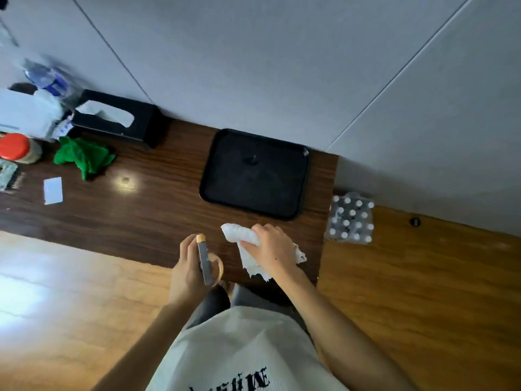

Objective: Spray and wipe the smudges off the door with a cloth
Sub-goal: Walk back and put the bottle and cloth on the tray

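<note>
My left hand [187, 266] grips a slim grey spray bottle [205, 263] with an orange cap, held above the near edge of the dark wooden table [158, 198]. My right hand [272, 248] holds a crumpled white cloth [239, 235] just to the right of the bottle, over the table's near right corner. Grey wall panels [267, 66] rise behind the table; I cannot tell which of them is the door.
A black tray [255, 173] lies at the back right of the table. A black tissue box [118, 118], a green cloth [84, 156], a red-lidded jar [17, 148] and a white card [53, 190] lie at the left. A pack of bottles [351, 218] stands on the floor at the right.
</note>
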